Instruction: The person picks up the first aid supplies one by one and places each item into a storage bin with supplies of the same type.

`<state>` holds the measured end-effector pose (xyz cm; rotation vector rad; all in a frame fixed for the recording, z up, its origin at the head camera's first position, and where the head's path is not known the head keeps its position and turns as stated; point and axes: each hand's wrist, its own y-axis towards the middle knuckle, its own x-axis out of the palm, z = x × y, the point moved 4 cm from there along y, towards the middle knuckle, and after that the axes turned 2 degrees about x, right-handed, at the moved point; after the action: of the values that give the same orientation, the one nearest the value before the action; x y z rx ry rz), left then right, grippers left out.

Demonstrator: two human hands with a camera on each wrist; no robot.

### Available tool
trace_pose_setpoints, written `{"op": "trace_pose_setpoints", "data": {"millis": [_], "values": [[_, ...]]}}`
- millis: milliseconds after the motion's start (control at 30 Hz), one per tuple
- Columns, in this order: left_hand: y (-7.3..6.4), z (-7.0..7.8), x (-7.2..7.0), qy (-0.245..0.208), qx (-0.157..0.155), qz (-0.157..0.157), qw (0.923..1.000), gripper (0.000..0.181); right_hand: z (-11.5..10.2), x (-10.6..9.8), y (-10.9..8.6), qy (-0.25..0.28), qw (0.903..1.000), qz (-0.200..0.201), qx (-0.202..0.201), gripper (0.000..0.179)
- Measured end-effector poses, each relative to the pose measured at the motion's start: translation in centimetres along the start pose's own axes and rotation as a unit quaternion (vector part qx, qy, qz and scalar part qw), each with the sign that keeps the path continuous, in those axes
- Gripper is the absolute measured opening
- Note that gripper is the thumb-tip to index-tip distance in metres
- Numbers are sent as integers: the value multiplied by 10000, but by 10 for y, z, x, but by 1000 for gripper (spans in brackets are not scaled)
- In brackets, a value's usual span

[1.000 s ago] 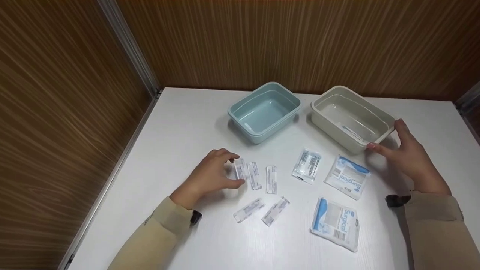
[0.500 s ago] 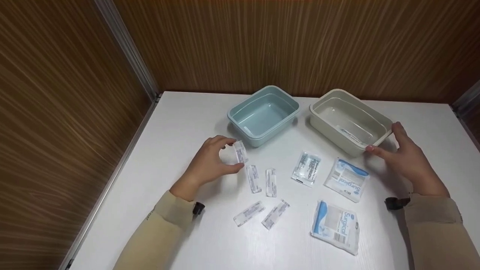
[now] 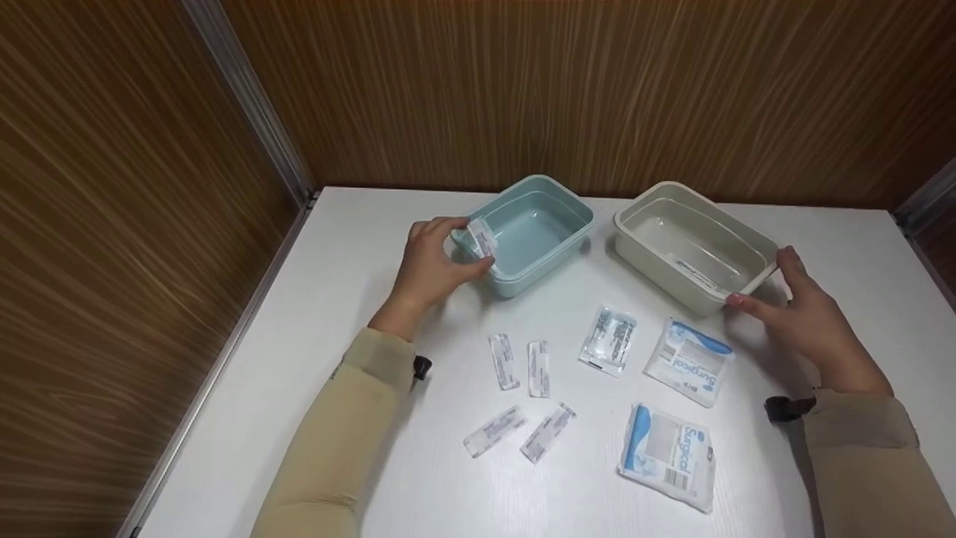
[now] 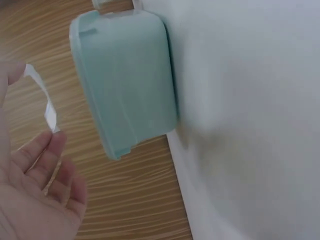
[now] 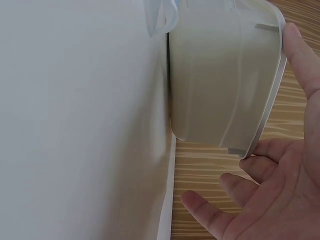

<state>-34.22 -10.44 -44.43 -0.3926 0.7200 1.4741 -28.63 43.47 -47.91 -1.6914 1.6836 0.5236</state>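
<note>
My left hand (image 3: 433, 261) pinches a wrapped adhesive bandage (image 3: 482, 237) between thumb and fingers, over the left end of the blue plastic bin (image 3: 534, 276). In the left wrist view the bandage (image 4: 51, 116) hangs bent beside the bin's rim, apart from it. My right hand (image 3: 814, 321) holds the near right end of the beige plastic bin (image 3: 661, 280), thumb at one corner and a finger at the other. In the right wrist view the remaining fingers spread away from the rim. A white packet with blue print (image 3: 698, 273) lies inside the beige bin.
Several wrapped bandages, one of them a slanted wrapped strip (image 3: 549, 432), lie on the white table (image 3: 358, 246). To their right are a clear printed sachet (image 3: 610, 340) and two blue-and-white packets marked Surgical, the upper packet (image 3: 691, 362) and lower packet (image 3: 667, 457). Wood-patterned panels (image 3: 448, 90) stand behind and left.
My left hand has lifted one wrapped bandage from the table and carried it up and away to the blue bin. My right hand stays at the beige bin's end.
</note>
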Motion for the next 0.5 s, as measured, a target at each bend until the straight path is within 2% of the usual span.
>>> {"op": "trace_pose_setpoints", "data": {"millis": [200, 500], "values": [[20, 1, 5, 200, -107, 168, 9996, 79, 0, 6, 2, 52, 9999, -85, 58, 127], [26, 2, 13, 218, -151, 159, 9995, 78, -2, 5, 2, 154, 9998, -41, -120, 127]]}}
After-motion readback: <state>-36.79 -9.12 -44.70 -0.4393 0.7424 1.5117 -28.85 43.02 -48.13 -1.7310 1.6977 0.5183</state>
